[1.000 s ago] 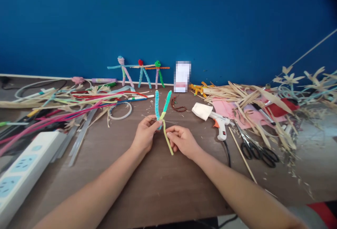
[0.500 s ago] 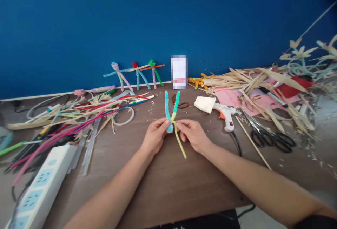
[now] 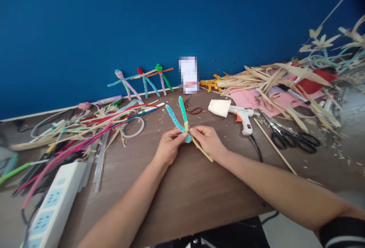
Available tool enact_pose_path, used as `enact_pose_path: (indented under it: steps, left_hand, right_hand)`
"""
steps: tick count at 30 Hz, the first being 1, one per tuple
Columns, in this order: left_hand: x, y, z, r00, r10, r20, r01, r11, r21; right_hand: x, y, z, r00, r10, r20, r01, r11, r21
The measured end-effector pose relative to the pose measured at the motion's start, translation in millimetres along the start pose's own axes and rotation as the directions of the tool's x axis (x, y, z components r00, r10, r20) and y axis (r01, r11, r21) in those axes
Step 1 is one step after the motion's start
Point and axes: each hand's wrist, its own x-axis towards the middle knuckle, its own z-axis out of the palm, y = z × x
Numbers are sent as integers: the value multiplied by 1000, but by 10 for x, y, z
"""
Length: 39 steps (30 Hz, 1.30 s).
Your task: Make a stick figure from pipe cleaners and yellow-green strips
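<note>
Filling the back, a blue wall stands behind the brown table, where a white power strip lies at the left. To the right, a glue gun rests near black-handled scissors. The left hand, closed in a pinch, has the fuzzy V-shaped wire piece by its blue base, so the piece sits between both hands, over the table's middle, its two legs pointing up. The right hand has thumb and fingertips together at the joint, seemingly on the pale green strand, whose loose end slants down beside the palm. The step in hand looks like winding that strand about the joint; the next turn calls for a steady left pinch.
</note>
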Motion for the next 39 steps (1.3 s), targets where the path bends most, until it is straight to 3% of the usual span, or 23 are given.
enact_pose_path:
  steps: [6,11,17,21,28,32,39]
  left_hand:
    - [-16,11,-3,984,170,-58,-151,956,251]
    - [-2,13,-14,990,87,-112,-73,990,121]
    - [13,2,-6,980,123,-155,-112,991,77]
    - [5,11,14,974,146,-174,-126,985,119]
    - [-21,7,1,951,240,-193,-167,929,331]
    - [-1,8,-4,956,217,-197,-140,929,342]
    - [0,96,5,995,74,-70,-45,938,345]
  right_hand:
    - [-9,-5,15,999,-41,14,42,992,-118]
    - [5,27,0,994,-73,81,87,980,-180]
    - [23,74,-23,992,-104,73,121,954,-275]
    - [-11,61,-17,980,-182,79,198,872,-447]
    - [-67,-78,-57,942,-303,144,315,647,-695]
    - [-59,-141,-128,925,-331,185,354,576,-737]
    - [50,-246,-282,920,-349,178,368,613,-700]
